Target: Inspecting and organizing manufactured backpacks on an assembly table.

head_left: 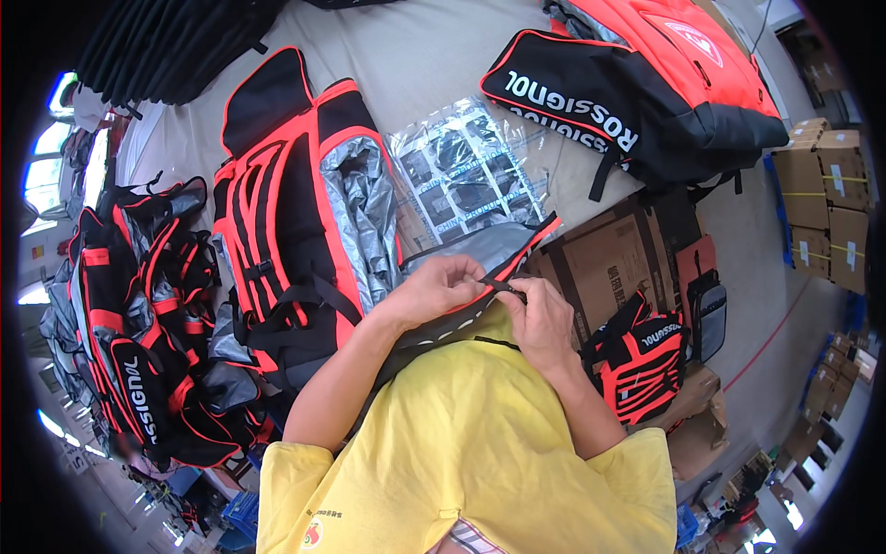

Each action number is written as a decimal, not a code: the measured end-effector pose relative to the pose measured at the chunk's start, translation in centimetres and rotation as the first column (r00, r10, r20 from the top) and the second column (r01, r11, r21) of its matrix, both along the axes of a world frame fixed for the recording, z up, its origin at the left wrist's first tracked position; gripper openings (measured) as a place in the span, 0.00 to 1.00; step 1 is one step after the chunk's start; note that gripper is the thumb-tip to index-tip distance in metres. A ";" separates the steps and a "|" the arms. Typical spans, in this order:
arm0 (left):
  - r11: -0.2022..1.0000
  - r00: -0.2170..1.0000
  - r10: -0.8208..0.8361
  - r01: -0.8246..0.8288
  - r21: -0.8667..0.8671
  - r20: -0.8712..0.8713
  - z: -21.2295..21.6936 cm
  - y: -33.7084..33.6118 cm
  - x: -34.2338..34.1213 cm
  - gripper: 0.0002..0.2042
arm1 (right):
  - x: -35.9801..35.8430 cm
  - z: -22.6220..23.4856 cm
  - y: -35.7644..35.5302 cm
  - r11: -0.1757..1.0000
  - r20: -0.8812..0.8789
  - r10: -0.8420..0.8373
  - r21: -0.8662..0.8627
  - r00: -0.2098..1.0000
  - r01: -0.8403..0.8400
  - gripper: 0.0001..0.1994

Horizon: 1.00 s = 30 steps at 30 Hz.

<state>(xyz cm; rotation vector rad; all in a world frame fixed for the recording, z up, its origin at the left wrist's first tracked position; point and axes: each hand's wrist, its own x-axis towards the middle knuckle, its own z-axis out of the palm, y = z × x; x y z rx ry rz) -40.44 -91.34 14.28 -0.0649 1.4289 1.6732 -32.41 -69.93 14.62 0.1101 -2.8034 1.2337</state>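
Note:
My left hand (441, 288) and my right hand (541, 319) are close together in front of my body. Both pinch the red-trimmed edge of a black and grey bag flap (461, 247), whose corner points up to the right. A short dark strip shows between my fingertips; its exact kind I cannot make out. Left of the flap lies a red and black backpack (272, 217) with its strapped side up and a crumpled silver lining (360, 217) showing. Beyond the flap, a clear plastic bag (466, 171) with printed lines rests on the pale tabletop (406, 55).
A large red and black bag (646, 92) lies at the far right. More bags (138, 342) are piled at the left, and dark bags (166, 46) at the far left. At right stand an open carton (604, 268), a small backpack (646, 365) and stacked cartons (826, 198).

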 end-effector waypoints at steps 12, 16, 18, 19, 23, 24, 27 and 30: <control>0.999 1.000 -0.007 0.008 0.051 -0.027 0.2 -0.3 -0.1 0.07 | 0.0 -0.5 -0.4 0.983 0.027 -0.125 -0.131 0.992 0.128 0.16; 0.999 0.999 0.021 -0.022 0.024 0.025 0.4 -0.3 -0.2 0.07 | -0.6 -1.6 0.2 0.970 0.059 -0.225 -0.081 0.972 0.230 0.15; 1.000 1.000 -0.016 0.016 -0.014 0.014 0.9 -0.3 -0.3 0.07 | 0.0 -1.0 0.3 0.973 0.040 -0.212 -0.082 0.976 0.214 0.15; 1.000 1.000 -0.014 0.014 -0.016 0.016 0.8 -0.4 -0.2 0.07 | 0.2 -0.3 0.2 0.989 0.002 -0.130 -0.071 0.992 0.130 0.15; 0.999 1.000 -0.007 0.007 0.038 -0.013 0.0 -0.4 -0.1 0.07 | 0.9 -0.3 -0.5 0.999 -0.065 -0.015 -0.039 0.998 0.013 0.16; 0.999 1.000 0.004 -0.003 0.038 -0.020 -0.1 -0.4 0.0 0.07 | 1.0 -0.3 -0.6 0.999 -0.049 -0.032 -0.038 0.998 0.030 0.15; 0.999 1.000 0.001 -0.001 0.037 -0.004 0.0 -0.4 -0.1 0.07 | 0.8 -0.5 -0.7 0.999 -0.079 -0.038 -0.024 0.996 0.036 0.14; 0.999 1.000 0.003 -0.003 0.041 -0.009 -0.2 -0.4 -0.1 0.07 | 0.8 -0.6 -0.6 1.000 -0.096 -0.027 -0.005 0.995 0.027 0.14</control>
